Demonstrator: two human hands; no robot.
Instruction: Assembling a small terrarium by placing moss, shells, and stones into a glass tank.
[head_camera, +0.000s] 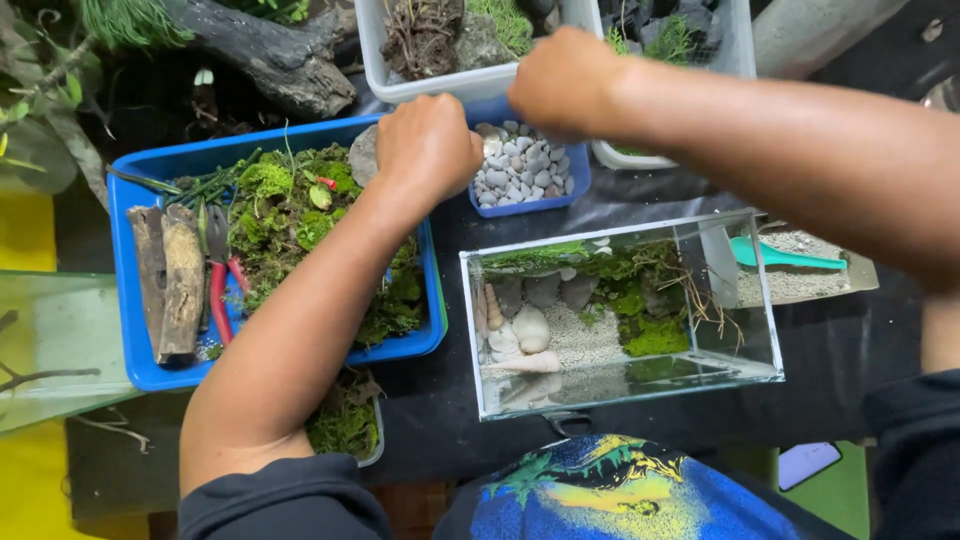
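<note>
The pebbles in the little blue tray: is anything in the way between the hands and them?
Nothing visible blocks them. The left hand and right hand are both closed into fists right over the small blue tray of grey pebbles. The pictures do not show whether either hand holds anything.

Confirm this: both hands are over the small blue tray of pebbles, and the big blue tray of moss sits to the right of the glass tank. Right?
Not quite. The head view shows the moss tray to the left of the glass tank, not the right. Both hands, left and right, are indeed over the pebble tray.
</note>
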